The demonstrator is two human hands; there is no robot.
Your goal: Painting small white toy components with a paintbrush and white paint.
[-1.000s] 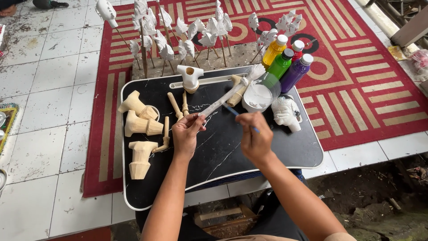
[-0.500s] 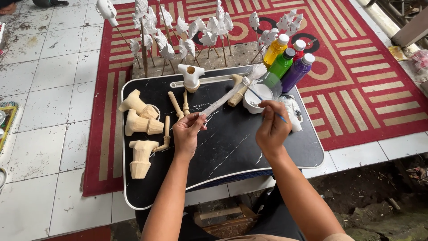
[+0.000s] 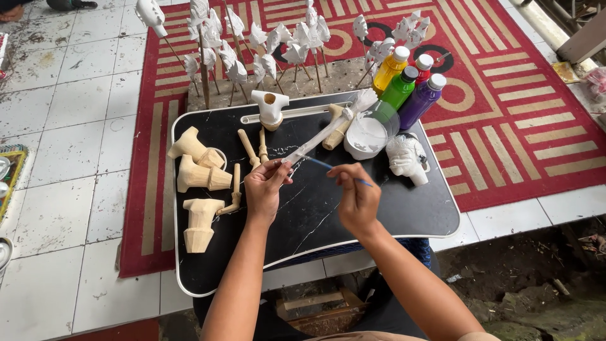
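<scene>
our left hand [image 3: 265, 189] pinches the long white-coated wooden stick [image 3: 322, 134] over the black lap tray [image 3: 328, 215] while our right hand [image 3: 356, 197] pinches a thin blue-handled brush [image 3: 328, 167], so we might smear wet white onto our fingers.

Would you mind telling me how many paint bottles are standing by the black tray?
4: yellow bottle at the back left, red bottle behind, mostly hidden, green bottle in front, purple bottle on the right. Others may be hidden behind them.
</scene>
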